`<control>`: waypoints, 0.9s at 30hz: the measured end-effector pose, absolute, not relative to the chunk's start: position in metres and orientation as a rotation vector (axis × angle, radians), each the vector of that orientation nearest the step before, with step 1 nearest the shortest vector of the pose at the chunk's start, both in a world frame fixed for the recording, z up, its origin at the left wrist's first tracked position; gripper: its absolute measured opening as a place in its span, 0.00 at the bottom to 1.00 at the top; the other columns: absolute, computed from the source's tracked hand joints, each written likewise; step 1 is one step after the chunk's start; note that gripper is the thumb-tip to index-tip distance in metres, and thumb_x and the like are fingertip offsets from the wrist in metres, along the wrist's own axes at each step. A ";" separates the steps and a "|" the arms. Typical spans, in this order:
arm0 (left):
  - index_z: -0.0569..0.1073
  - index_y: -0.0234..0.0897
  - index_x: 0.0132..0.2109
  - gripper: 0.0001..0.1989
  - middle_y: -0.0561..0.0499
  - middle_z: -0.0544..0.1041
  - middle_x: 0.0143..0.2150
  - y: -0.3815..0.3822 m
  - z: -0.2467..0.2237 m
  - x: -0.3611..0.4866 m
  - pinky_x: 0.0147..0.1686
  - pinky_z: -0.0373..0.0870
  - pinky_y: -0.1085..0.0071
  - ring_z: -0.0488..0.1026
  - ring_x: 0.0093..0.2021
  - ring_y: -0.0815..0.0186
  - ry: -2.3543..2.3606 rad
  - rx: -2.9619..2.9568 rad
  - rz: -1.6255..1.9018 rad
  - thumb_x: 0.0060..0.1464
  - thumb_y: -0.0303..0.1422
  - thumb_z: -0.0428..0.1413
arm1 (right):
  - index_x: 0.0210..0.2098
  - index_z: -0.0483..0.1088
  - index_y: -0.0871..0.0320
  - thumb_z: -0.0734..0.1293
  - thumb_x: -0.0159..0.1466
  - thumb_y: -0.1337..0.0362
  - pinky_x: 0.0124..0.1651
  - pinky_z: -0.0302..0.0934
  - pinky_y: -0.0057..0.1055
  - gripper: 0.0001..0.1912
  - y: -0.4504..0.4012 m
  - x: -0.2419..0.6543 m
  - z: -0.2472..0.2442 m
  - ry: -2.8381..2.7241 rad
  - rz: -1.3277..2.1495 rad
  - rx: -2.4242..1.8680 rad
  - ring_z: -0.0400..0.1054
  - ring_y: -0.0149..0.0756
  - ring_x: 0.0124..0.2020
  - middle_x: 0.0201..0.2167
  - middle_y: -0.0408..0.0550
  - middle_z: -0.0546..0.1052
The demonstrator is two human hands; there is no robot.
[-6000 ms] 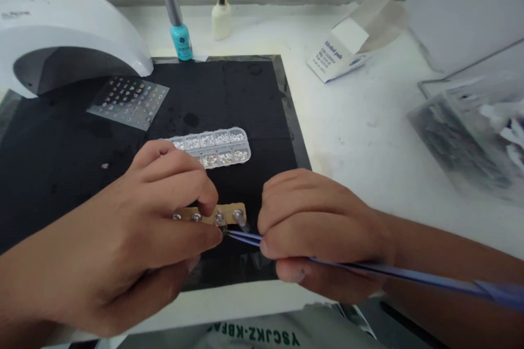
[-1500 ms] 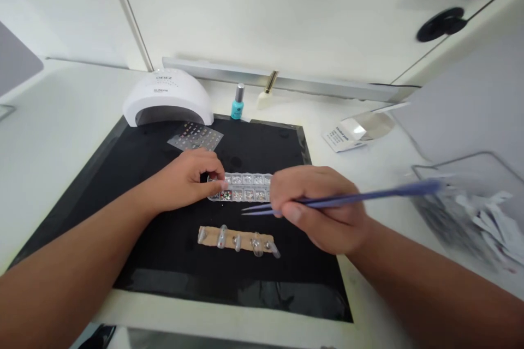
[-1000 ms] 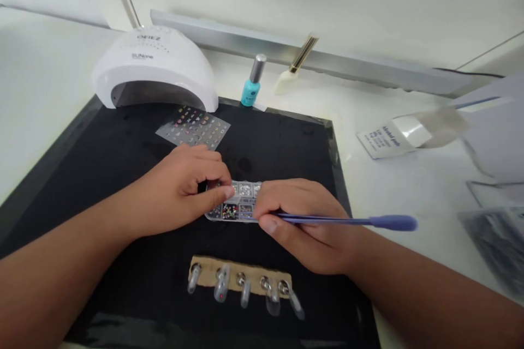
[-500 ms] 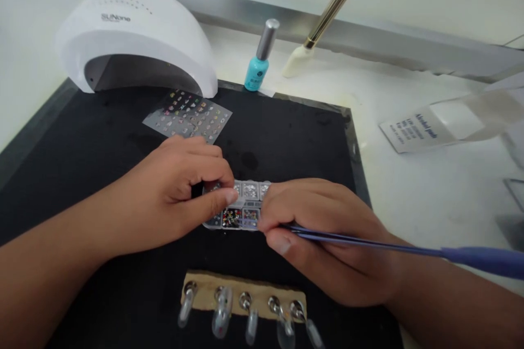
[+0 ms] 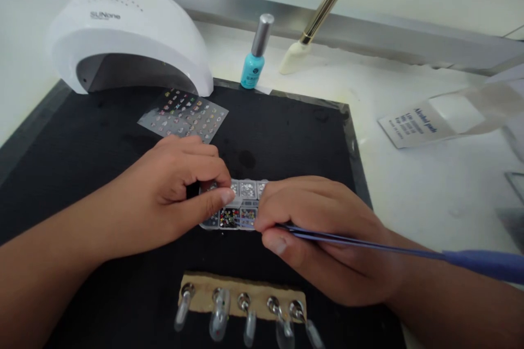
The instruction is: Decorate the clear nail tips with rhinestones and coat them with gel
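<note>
A clear compartment case of rhinestones lies on the black mat, partly covered by both hands. My left hand is closed at its left part, with thumb and curled fingers gripping a raised compartment lid or the case edge; I cannot tell which. In my right hand are blue-purple tweezers, pinched between thumb and fingers. Their tips reach left into the compartment of multicoloured stones; whether a stone is between them is too small to tell. Nearer me, clear nail tips stand on magnetic-looking holders along a tan strip.
A white nail lamp stands at the back left, with a sticker sheet before it. A turquoise polish bottle and a cream bottle with gold cap stand behind the mat. An alcohol pad packet lies right.
The whole view has shifted slightly, so most things sit a little further left. Both hands keep their places at the case, and the tweezer tips stay in the multicoloured compartment.
</note>
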State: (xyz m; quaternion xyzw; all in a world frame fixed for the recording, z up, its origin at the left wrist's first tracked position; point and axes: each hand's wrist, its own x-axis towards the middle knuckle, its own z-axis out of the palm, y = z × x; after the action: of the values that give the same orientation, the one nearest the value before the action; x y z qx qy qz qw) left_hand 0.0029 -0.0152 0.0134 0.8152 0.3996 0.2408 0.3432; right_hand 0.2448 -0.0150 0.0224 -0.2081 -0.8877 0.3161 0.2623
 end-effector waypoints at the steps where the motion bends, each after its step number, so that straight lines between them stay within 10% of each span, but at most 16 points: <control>1: 0.75 0.41 0.32 0.12 0.57 0.74 0.29 -0.015 0.014 0.003 0.36 0.61 0.66 0.69 0.32 0.66 1.041 2.114 0.613 0.65 0.33 0.54 | 0.37 0.69 0.58 0.62 0.73 0.67 0.40 0.65 0.25 0.07 -0.015 0.245 0.023 -2.401 0.858 -0.561 0.68 0.28 0.32 0.29 0.41 0.75; 27: 0.75 0.40 0.33 0.12 0.58 0.74 0.30 -0.017 0.012 0.003 0.39 0.58 0.66 0.67 0.34 0.68 1.049 2.105 0.623 0.66 0.32 0.53 | 0.37 0.70 0.59 0.62 0.73 0.69 0.40 0.65 0.25 0.07 -0.014 0.244 0.023 -2.408 0.832 -0.556 0.69 0.28 0.33 0.30 0.42 0.76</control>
State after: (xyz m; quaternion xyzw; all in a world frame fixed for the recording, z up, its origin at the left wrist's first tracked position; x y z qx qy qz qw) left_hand 0.0026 -0.0172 0.0118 0.8115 0.4043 0.2400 0.3469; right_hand 0.2435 -0.0143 0.0228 -0.2056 -0.8908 0.3078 0.2637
